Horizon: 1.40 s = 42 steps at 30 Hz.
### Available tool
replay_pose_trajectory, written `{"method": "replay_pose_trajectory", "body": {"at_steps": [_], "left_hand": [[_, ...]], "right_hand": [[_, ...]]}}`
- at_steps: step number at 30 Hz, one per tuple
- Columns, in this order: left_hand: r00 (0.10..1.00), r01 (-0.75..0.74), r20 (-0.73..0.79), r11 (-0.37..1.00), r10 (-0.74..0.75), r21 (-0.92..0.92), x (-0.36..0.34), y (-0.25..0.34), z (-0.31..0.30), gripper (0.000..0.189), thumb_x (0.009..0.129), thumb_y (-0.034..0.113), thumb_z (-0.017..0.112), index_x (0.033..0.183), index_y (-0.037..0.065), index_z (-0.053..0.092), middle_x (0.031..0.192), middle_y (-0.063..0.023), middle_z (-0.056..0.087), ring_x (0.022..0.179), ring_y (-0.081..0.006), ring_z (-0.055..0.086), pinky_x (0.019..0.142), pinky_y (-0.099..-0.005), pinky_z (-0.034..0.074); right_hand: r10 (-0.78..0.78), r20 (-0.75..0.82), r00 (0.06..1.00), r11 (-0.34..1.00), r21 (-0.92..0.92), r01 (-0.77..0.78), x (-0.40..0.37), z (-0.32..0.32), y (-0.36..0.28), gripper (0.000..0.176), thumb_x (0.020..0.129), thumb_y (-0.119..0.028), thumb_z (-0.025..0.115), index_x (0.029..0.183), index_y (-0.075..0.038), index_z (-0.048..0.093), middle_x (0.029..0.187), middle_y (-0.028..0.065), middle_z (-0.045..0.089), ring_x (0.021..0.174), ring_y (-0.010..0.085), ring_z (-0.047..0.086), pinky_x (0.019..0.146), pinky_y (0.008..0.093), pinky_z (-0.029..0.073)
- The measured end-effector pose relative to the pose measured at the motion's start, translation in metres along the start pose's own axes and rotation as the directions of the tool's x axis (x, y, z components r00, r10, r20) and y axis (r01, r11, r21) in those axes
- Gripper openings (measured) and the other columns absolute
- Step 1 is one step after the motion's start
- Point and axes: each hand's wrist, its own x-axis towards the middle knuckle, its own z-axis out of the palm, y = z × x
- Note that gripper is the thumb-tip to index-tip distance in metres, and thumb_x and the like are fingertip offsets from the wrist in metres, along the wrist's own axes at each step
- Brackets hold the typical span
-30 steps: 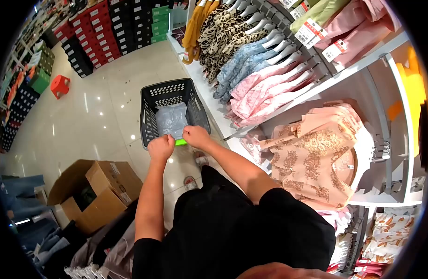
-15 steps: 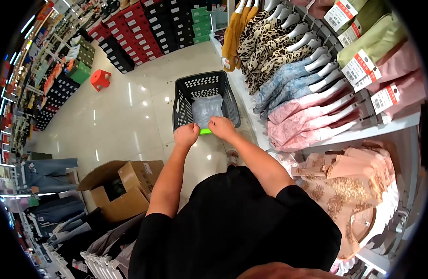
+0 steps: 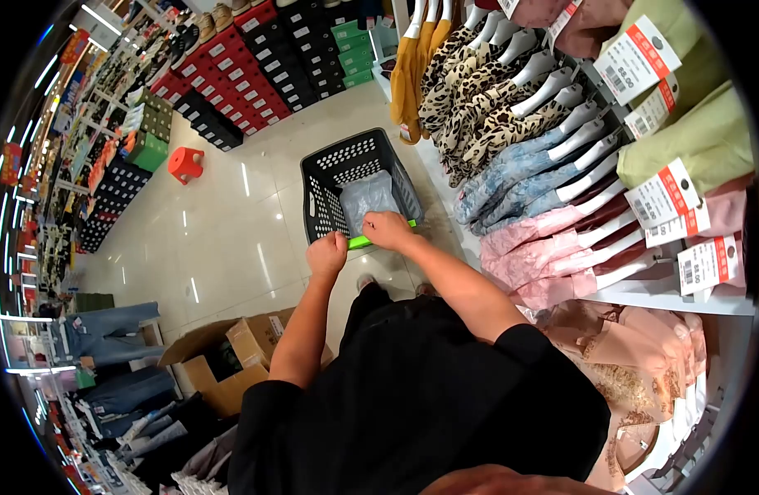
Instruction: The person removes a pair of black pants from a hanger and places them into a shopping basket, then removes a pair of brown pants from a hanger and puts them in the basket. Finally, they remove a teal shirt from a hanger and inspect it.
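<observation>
A dark grey shopping basket with punched holes stands in front of me on the shiny floor, turned slightly. Its bright green handle crosses the near end. My left hand is closed around the handle's left end. Further right, my right hand is wrapped over the same handle, and a bit of green shows past it. A crumpled clear plastic bag lies inside the basket; what it contains, if anything, I cannot make out.
Clothes racks line the right side, with leopard-print tops, blue tops and pink tops. Stacked red shoe boxes stand ahead. A red stool sits left of the aisle. An open cardboard box is at my left.
The basket has swung a little, its handle now slanting up to the right. The racks and cardboard box have shifted nearer and lower in view. Both hands keep their hold.
</observation>
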Motion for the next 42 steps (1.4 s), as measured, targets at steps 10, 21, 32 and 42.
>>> {"method": "replay_pose_trajectory", "body": {"at_steps": [10, 21, 32, 42], "left_hand": [[0.999, -0.009, 0.043, 0.999, 0.011, -0.038, 0.063, -0.011, 0.004, 0.037, 0.090, 0.033, 0.050, 0.065, 0.009, 0.063, 0.059, -0.0183, 0.061, 0.055, -0.0386, 0.061, 0.052, -0.0495, 0.048], [0.962, -0.062, 0.253, 0.985, 0.101, -0.159, 0.141, -0.026, -0.001, 0.040, 0.094, 0.036, 0.047, 0.073, 0.006, 0.064, 0.065, -0.0205, 0.064, 0.060, -0.0397, 0.064, 0.056, -0.0519, 0.049], [0.964, -0.152, 0.175, 0.955, 0.200, -0.254, 0.188, -0.056, 0.007, 0.041, 0.094, 0.034, 0.047, 0.070, 0.006, 0.062, 0.068, -0.0187, 0.064, 0.061, -0.0394, 0.062, 0.057, -0.0506, 0.048], [0.958, -0.184, 0.176, 0.954, 0.228, -0.238, 0.210, -0.066, 0.002, 0.040, 0.093, 0.033, 0.051, 0.064, 0.006, 0.059, 0.062, -0.0182, 0.061, 0.058, -0.0390, 0.061, 0.053, -0.0495, 0.047]], "right_hand": [[-0.035, -0.038, 0.999, 0.999, -0.040, 0.033, 0.073, 0.003, 0.006, 0.021, 0.081, -0.027, 0.057, 0.078, -0.009, 0.066, 0.074, 0.0162, 0.066, 0.071, 0.0389, 0.064, 0.064, 0.0483, 0.051], [-0.067, -0.034, 0.997, 0.991, -0.115, 0.063, 0.154, 0.002, 0.020, 0.019, 0.081, -0.025, 0.055, 0.080, -0.009, 0.066, 0.077, 0.0159, 0.066, 0.074, 0.0379, 0.064, 0.065, 0.0459, 0.051], [-0.004, -0.039, 0.999, 0.994, -0.109, 0.000, 0.203, 0.005, 0.005, 0.019, 0.080, -0.025, 0.056, 0.079, -0.010, 0.066, 0.079, 0.0149, 0.067, 0.074, 0.0380, 0.064, 0.067, 0.0456, 0.051], [0.028, -0.093, 0.995, 0.990, -0.137, -0.040, 0.212, 0.014, 0.000, 0.020, 0.083, -0.027, 0.053, 0.081, -0.011, 0.065, 0.077, 0.0136, 0.067, 0.074, 0.0369, 0.064, 0.065, 0.0466, 0.051]]}}
